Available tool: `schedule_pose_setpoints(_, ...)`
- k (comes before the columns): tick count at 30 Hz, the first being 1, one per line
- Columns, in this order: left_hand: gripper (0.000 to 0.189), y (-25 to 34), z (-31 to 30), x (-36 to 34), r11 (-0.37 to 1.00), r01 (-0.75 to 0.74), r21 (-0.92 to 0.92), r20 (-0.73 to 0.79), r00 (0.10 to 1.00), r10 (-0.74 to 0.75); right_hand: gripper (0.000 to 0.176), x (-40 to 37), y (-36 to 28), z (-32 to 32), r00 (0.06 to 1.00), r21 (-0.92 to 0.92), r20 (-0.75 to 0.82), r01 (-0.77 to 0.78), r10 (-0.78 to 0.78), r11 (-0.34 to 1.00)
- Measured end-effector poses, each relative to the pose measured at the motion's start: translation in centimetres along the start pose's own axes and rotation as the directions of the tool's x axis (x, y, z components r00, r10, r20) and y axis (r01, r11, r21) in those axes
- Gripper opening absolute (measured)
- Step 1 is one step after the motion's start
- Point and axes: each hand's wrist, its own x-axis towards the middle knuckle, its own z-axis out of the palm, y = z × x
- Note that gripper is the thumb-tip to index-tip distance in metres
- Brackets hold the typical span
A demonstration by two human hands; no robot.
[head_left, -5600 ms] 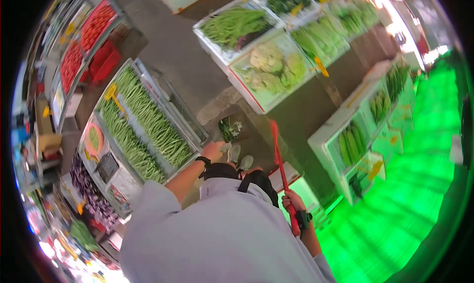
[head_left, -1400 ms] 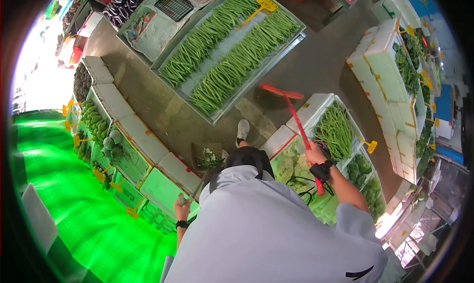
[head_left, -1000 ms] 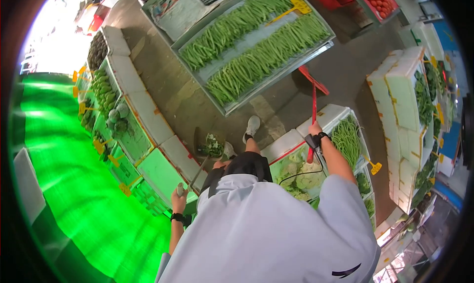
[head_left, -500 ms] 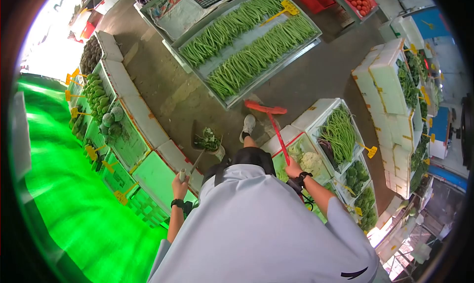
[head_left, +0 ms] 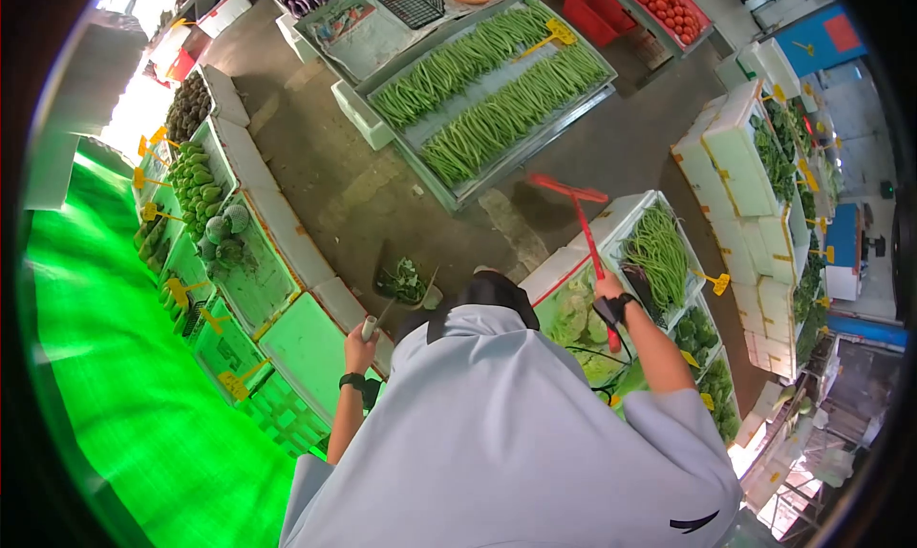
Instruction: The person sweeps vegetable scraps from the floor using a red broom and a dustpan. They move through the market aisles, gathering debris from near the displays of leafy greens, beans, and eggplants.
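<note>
My left hand (head_left: 358, 349) is closed around the pale grip of a thin-rodded long-handled dustpan (head_left: 382, 279). Leafy green scraps (head_left: 408, 279) lie in the pan, low by the floor in front of me. My right hand (head_left: 609, 286) is wrapped round the red handle of a broom (head_left: 586, 228). The broom's red head points away from me and overlaps the floor beyond the right-hand boxes in this view. Under my right arm is a white foam box with pale leafy vegetables (head_left: 575, 316).
Ahead stands a metal tray table (head_left: 457, 200) bearing rows of green beans (head_left: 516, 94). White foam boxes (head_left: 287, 228) with produce line the left side. More boxes (head_left: 721, 161) of greens stand at right. A grey concrete floor (head_left: 349, 190) runs between them.
My right hand and the broom have moved to the right and away from the dustpan. The shoe seen ahead of me is now mostly hidden. The view has shifted slightly.
</note>
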Motion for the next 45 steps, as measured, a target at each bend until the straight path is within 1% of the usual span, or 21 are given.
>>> schedule_pose_setpoints(2, 0.023, 0.0, 0.3, -0.7, 1.000, 0.009, 0.009, -0.022, 1.000, -0.009, 0.033, 2.9, -1.8, -0.8, 0.999, 0.054, -0.027, -0.027, 0.028, 0.998)
schedule_pose_setpoints(4, 0.023, -1.2, 0.6, -1.4, 0.999, 0.030, 0.034, -0.059, 0.998, -0.028, 0.038, 9.9, -0.9, 0.8, 0.999, -0.009, -0.029, -0.015, 0.014, 1.000)
schedule_pose_setpoints(5, 0.026, -0.9, 0.5, -2.0, 0.999, 0.042, -0.009, -0.067, 0.997, -0.042, 0.041, 13.0, -0.9, 1.4, 1.000, -0.037, -0.026, -0.009, 0.008, 0.999)
schedule_pose_setpoints(7, 0.028, -0.6, 0.5, -2.6, 0.995, 0.091, 0.042, -0.052, 0.995, -0.089, 0.046, 15.4, -3.8, 1.4, 1.000, -0.008, -0.010, -0.003, 0.003, 1.000)
schedule_pose_setpoints(9, 0.026, -0.1, -0.1, -3.6, 0.984, 0.136, 0.112, -0.011, 0.991, -0.136, 0.051, 14.8, -5.0, 3.6, 0.997, 0.056, -0.076, -0.024, 0.028, 0.998)
schedule_pose_setpoints(12, 0.021, 1.1, -0.5, -4.4, 0.988, 0.154, 0.007, -0.044, 0.987, -0.153, 0.058, 12.6, -5.7, 6.2, 0.994, -0.061, 0.002, -0.105, 0.105, 0.993)
schedule_pose_setpoints(14, 0.017, 2.2, -0.5, -5.0, 0.982, 0.185, 0.026, -0.050, 0.982, -0.184, 0.058, 8.9, -5.6, 6.6, 0.990, -0.099, 0.017, -0.138, 0.140, 0.986)
schedule_pose_setpoints(15, 0.015, 2.9, -0.6, -5.2, 0.980, 0.196, 0.037, -0.052, 0.980, -0.194, 0.056, 7.5, -4.9, 6.9, 0.991, -0.098, 0.042, -0.123, 0.128, 0.988)
schedule_pose_setpoints(18, 0.012, 4.2, -0.3, -5.2, 0.985, 0.169, 0.012, -0.045, 0.985, -0.169, 0.066, 3.8, -0.9, 7.2, 1.000, -0.121, 0.023, 0.001, 0.001, 0.993)
schedule_pose_setpoints(19, 0.012, 4.3, -0.1, -5.3, 0.985, 0.173, 0.000, -0.031, 0.984, -0.173, 0.070, 2.9, 0.4, 7.2, 0.997, -0.174, 0.062, 0.048, -0.038, 0.984)
schedule_pose_setpoints(22, 0.012, 3.1, 0.8, -4.9, 0.978, 0.208, -0.027, -0.004, 0.978, -0.208, 0.070, -0.5, 2.9, 5.5, 0.986, -0.237, 0.104, 0.151, -0.129, 0.960)
schedule_pose_setpoints(23, 0.012, 2.4, 1.0, -4.7, 0.974, 0.224, -0.031, 0.000, 0.975, -0.224, 0.070, -0.9, 3.7, 5.3, 0.984, -0.285, 0.124, 0.156, -0.125, 0.946)
schedule_pose_setpoints(26, 0.013, 2.3, 1.3, -4.6, 0.974, 0.214, -0.073, 0.028, 0.977, -0.213, 0.052, -5.2, 2.2, -1.1, 0.956, -0.291, 0.255, 0.217, -0.143, 0.932)
schedule_pose_setpoints(31, 0.014, 0.5, 2.2, -4.0, 0.968, 0.211, -0.136, 0.014, 0.977, -0.211, 0.063, -8.0, 4.3, -3.9, 0.956, -0.207, 0.263, 0.188, -0.130, 0.960)
schedule_pose_setpoints(33, 0.016, 0.4, 2.7, -4.1, 0.970, 0.200, -0.139, 0.000, 0.979, -0.202, 0.064, -8.0, 4.7, -4.9, 0.962, -0.166, 0.249, 0.153, -0.108, 0.974)
schedule_pose_setpoints(36, 0.017, 0.1, 3.2, -4.1, 0.989, 0.140, -0.047, -0.020, 0.990, -0.141, 0.061, -6.7, 4.6, -5.6, 0.977, -0.103, 0.195, 0.107, -0.086, 0.989)
schedule_pose_setpoints(37, 0.018, -0.1, 3.4, -4.4, 0.976, 0.197, -0.094, -0.014, 0.980, -0.199, 0.059, -5.3, 4.9, -5.1, 0.981, -0.096, 0.181, 0.090, -0.072, 0.991)
schedule_pose_setpoints(40, 0.018, 4.0, 3.4, -6.1, 0.946, 0.295, -0.137, -0.006, 0.954, -0.298, 0.057, -0.9, 4.6, -3.5, 0.991, -0.130, 0.102, 0.100, -0.087, 0.987)
schedule_pose_setpoints(42, 0.017, 1.5, 3.9, -6.1, 0.960, 0.253, -0.120, -0.033, 0.965, -0.259, 0.058, 2.4, 4.0, -2.0, 0.997, -0.065, 0.075, 0.029, -0.024, 0.997)
schedule_pose_setpoints(44, 0.017, 0.0, 4.0, -6.5, 0.974, 0.211, -0.082, -0.062, 0.974, -0.217, 0.061, 6.3, 3.4, 0.2, 0.999, -0.068, 0.033, 0.013, -0.011, 0.998)
schedule_pose_setpoints(45, 0.016, 1.4, 3.9, -7.0, 0.959, 0.263, -0.104, -0.056, 0.961, -0.270, 0.065, 7.4, 2.7, 0.8, 0.998, -0.057, 0.051, -0.027, 0.030, 0.998)
